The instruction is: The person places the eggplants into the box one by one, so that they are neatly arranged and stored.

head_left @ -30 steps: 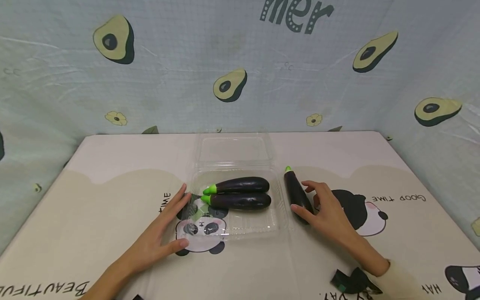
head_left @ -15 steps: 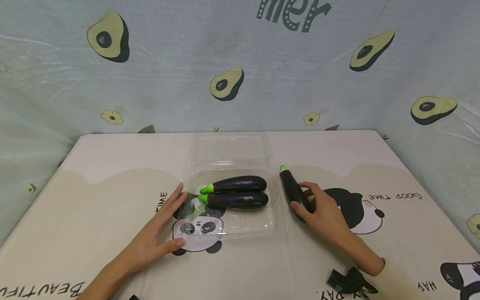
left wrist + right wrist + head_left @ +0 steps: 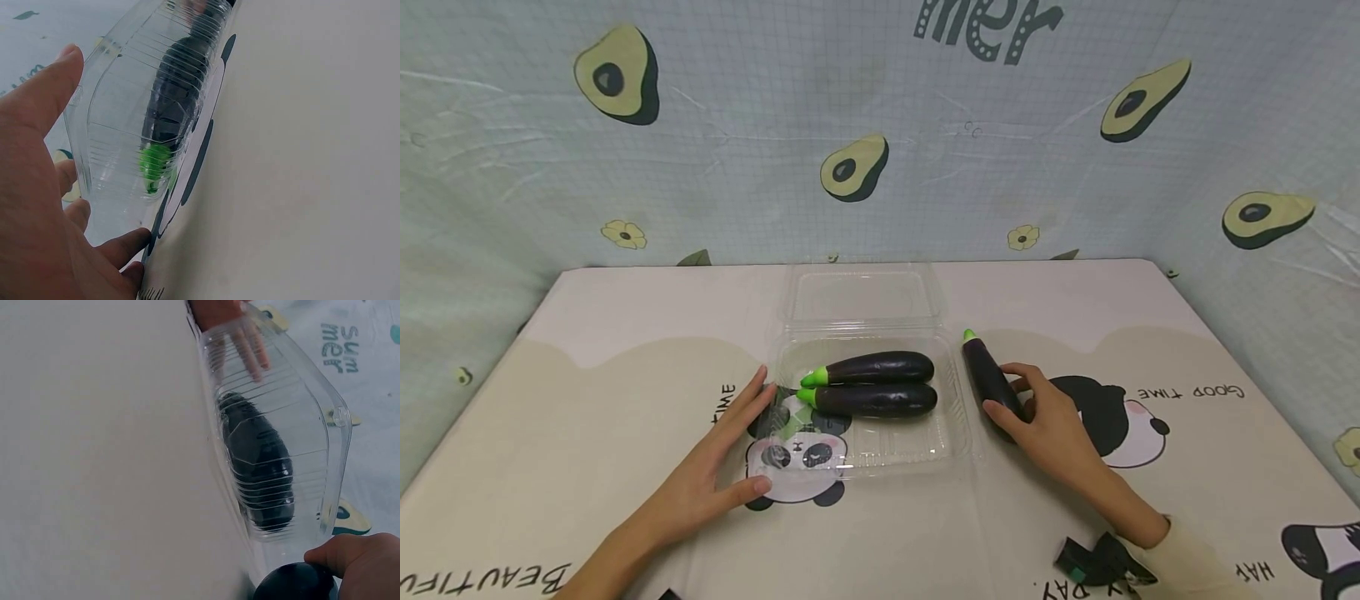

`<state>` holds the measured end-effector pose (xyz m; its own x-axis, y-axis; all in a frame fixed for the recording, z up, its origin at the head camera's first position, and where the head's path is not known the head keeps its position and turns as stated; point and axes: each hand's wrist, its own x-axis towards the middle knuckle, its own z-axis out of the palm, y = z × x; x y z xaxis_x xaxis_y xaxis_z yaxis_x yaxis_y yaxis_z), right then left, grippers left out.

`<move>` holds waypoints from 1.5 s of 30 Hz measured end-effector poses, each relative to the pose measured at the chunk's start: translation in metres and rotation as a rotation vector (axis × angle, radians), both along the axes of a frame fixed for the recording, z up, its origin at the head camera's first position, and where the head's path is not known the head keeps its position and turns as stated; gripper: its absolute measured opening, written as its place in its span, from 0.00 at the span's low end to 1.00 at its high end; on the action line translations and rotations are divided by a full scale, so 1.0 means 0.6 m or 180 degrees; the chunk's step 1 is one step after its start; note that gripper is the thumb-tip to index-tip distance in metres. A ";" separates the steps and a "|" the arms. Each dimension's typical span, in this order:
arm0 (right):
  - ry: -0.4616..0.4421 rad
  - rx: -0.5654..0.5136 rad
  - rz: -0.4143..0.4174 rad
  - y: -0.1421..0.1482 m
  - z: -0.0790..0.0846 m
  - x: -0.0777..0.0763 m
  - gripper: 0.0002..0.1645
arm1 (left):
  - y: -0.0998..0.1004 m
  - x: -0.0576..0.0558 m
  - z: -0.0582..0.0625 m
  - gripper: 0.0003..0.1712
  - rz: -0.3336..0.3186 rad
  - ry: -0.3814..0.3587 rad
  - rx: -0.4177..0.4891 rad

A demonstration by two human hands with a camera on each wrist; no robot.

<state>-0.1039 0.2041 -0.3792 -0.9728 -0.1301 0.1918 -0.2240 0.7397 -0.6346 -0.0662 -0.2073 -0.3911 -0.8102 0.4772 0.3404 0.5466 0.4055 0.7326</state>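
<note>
Two dark purple eggplants, a rear one (image 3: 880, 367) and a front one (image 3: 876, 401), lie side by side in a clear plastic clamshell container (image 3: 898, 450), their green stem ends to the left. My left hand (image 3: 703, 475) is at the container's left side, thumb and fingers spread along its edge. Right of the container, a third eggplant (image 3: 987, 373) lies slanted with its green tip pointing away. My right hand (image 3: 1052, 421) grips its thick lower end between thumb and fingers. In the right wrist view, the thumb (image 3: 331, 553) presses against this rounded end.
The container's clear lid (image 3: 865, 297) is folded back flat behind it. A cloth with panda prints covers the table (image 3: 587, 433). An avocado-print curtain (image 3: 737, 125) hangs behind and along the sides. A black strap device (image 3: 1101, 562) sits at the right wrist.
The head view has shifted slightly. Both hands, the container and the eggplants keep nearly the same places, with the right hand still on the third eggplant.
</note>
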 end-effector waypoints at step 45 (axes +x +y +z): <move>0.0816 -0.0056 0.0193 0.014 0.036 -0.009 0.29 | 0.002 0.003 0.001 0.51 0.0050 0.0000 -0.0050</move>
<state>-0.1092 0.2124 -0.3574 -0.8827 -0.1812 0.4337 -0.4227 0.7094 -0.5640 -0.0644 -0.2060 -0.3906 -0.8177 0.4697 0.3327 0.5400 0.4256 0.7262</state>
